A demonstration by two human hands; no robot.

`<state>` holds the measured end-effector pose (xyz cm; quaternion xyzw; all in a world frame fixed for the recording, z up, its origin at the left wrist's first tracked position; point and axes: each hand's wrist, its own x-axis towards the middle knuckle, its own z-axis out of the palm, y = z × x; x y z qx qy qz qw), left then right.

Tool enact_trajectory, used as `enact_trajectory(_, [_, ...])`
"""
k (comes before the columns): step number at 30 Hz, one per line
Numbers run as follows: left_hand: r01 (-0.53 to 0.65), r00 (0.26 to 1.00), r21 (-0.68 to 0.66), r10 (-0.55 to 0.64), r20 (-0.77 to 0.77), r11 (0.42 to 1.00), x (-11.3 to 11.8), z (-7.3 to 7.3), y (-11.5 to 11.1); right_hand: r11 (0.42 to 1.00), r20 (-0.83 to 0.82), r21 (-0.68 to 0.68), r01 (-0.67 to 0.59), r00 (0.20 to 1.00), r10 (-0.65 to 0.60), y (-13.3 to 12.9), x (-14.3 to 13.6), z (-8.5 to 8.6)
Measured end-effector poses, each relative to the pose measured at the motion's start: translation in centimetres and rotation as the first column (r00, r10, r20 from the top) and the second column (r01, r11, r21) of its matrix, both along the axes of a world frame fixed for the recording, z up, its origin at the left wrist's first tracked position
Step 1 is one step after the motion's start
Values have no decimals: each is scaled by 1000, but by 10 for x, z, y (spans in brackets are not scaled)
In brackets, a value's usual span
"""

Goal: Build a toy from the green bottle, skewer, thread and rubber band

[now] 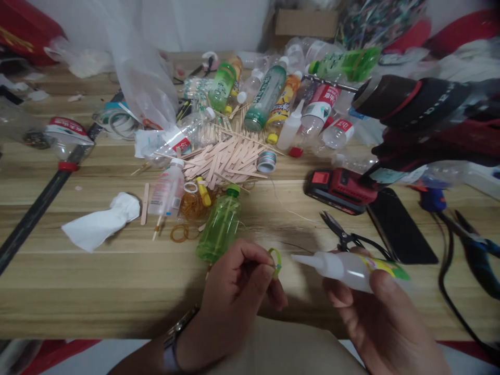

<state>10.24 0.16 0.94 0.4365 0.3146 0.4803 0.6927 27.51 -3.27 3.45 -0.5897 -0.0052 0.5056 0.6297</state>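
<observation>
A green ring [278, 262] is pinched by the left hand's [238, 291] fingers; just right of these, apart, a squeeze bottle [353, 268], nozzle [310, 261] leftward, is gripped in the right hand's [386, 317] fingers.

Head-worn view, forward-down onto table [117, 284]

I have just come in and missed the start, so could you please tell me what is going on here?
A person's left hand pinches a small yellow-green ring, while the right hand holds a squeeze bottle sideways, its nozzle pointing towards the ring but not touching it. A green bottle is on the table just beyond the left hand, with a pile of wooden sticks farther back.
</observation>
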Motion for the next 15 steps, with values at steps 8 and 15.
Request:
enact_trajectory(8, [-80, 995, 232, 93, -46, 969, -2, -8, -7, 993, -83, 53, -102, 991, 107, -5, 2, -12])
enact_trajectory(15, [-19, 984, 230, 59, -166, 973, -6, -8, -11, 960, -149, 158, -231, 956, 254, -12, 9, -21])
